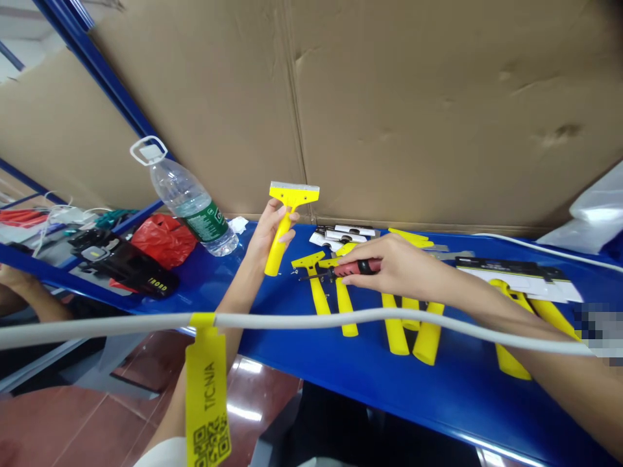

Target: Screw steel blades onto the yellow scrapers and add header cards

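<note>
A yellow scraper [281, 240] with a metal blade edge along its top is held upright in my left hand [267, 228], above the blue table. My right hand [384, 267] is closed round the red and black handle of a screwdriver [355, 267], whose thin shaft points left. Beneath that shaft lies another yellow scraper [317, 292], its head toward the cardboard. A second yellow handle [346, 308] lies just right of it, partly covered by my right hand. Tiny screw-like bits are scattered around these heads.
Several more yellow handles [395, 331] lie along the blue table [302, 363]. Flat black-and-white packs [525, 279] are at the right. A large water bottle [195, 204], red bag [164, 240] and black flask [126, 263] stand left. A white cable [292, 319] with a yellow tag crosses in front.
</note>
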`<state>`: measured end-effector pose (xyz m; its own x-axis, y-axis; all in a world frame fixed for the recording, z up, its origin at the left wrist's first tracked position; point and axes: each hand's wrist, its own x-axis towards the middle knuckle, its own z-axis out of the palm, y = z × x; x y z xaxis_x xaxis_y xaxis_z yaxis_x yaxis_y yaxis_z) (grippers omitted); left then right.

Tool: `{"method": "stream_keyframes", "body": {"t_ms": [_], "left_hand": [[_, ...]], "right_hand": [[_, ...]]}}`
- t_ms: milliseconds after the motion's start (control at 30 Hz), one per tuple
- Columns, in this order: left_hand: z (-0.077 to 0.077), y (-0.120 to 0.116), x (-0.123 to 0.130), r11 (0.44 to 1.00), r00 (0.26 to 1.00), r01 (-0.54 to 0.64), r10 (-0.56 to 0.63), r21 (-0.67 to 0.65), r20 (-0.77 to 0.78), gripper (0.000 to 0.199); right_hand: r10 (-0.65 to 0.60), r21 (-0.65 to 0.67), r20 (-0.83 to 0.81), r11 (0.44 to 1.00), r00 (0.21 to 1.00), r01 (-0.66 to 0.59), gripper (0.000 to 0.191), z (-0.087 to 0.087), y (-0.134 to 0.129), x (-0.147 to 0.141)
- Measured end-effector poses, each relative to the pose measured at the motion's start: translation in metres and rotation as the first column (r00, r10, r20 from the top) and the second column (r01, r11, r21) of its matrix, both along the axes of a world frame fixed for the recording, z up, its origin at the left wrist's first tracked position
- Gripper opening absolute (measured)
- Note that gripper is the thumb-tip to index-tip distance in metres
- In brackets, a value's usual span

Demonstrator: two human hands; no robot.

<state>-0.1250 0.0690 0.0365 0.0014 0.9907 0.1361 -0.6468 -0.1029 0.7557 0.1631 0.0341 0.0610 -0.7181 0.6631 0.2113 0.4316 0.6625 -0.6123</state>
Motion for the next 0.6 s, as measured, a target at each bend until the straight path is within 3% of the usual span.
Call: {"method": "stream_keyframes", "body": {"t_ms": [167,333,467,600], "left_hand": [[-0.008,0.004,-0.002,1.0,1.0,0.019,-0.019,0.002,0.0,0.038],[-0.014,0.001,0.005,0.999,0.998,0.033,-0.034,-0.022,-0.044,0.035],[-0.017,-0.006,0.017,0.995,0.991,0.074,-0.081,-0.07,-0.105,0.034],[-0.02,-0.013,0.031,0.991,0.99,0.089,-0.1,-0.102,-0.104,0.038]], "right_hand": [[-0.126,-0.074,-0.059,0.99,0.99,0.121,0.032,0.038,-0.003,0.031],[-0.288,-0.032,-0.188,0.957,0.939,0.287,0.034,0.071,-0.011,0.064],[-0.349,0.076,-0.275,0.921,0.896,0.382,0.035,0.086,-0.017,0.081],[-0.384,0.129,-0.275,0.894,0.881,0.43,0.033,0.089,-0.018,0.084]]}}
